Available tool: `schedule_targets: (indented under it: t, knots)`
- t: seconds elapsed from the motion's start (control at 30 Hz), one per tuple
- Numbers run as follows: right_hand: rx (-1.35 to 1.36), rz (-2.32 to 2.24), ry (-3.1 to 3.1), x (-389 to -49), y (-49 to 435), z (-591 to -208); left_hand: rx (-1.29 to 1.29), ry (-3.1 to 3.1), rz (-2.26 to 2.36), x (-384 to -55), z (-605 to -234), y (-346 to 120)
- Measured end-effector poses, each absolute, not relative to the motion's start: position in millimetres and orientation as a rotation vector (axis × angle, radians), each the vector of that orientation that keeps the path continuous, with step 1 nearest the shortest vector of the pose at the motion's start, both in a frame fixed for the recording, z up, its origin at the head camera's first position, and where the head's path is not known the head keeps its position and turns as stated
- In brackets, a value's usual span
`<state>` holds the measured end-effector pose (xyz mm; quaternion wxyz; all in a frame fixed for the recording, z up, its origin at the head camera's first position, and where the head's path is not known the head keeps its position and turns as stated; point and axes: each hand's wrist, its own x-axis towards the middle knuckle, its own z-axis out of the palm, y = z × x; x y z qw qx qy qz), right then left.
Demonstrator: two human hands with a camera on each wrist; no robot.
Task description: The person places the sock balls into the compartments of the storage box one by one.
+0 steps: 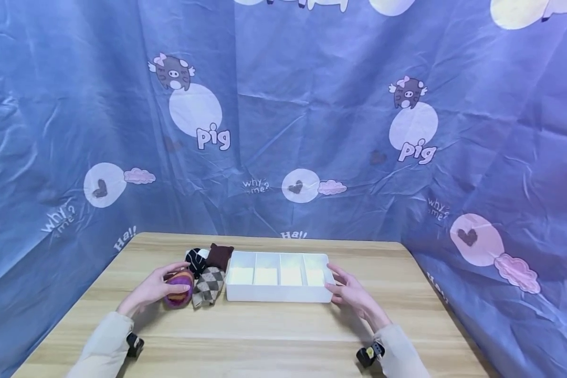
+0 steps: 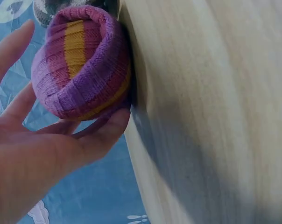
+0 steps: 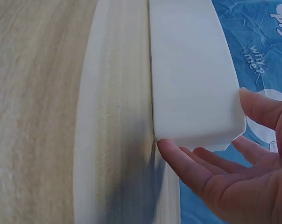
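A rolled-up knitted sock (image 2: 87, 63), purple with maroon and yellow stripes, rests on the table at the left of the head view. My left hand (image 1: 158, 289) is cupped beside it, fingers behind and at its side, while the thumb stands apart from the sock in the left wrist view. Right of it lies a grey-and-beige argyle bundle (image 1: 209, 286), likely another sock. At the right end of a long white box (image 1: 279, 293) with several compartments, my right hand (image 1: 354, 296) touches the end wall with spread fingers, the thumb tip at the front upper edge (image 3: 242, 95).
A black bundle with white lines (image 1: 196, 262) and a dark brown one (image 1: 219, 256) lie behind the argyle bundle, left of the box. Blue printed cloth (image 1: 274, 131) hangs around the back and sides of the wooden table (image 1: 245, 336).
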<state>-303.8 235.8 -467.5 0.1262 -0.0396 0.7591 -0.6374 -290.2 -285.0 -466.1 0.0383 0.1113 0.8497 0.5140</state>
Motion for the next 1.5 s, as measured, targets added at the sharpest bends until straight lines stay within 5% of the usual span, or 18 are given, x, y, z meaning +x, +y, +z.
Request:
schedule_targets:
  t: [1.5]
  knots:
    - [-0.075,-1.869,2.196,-310,238,-473,0.116,2.602,1.606,-297,-466,-295]
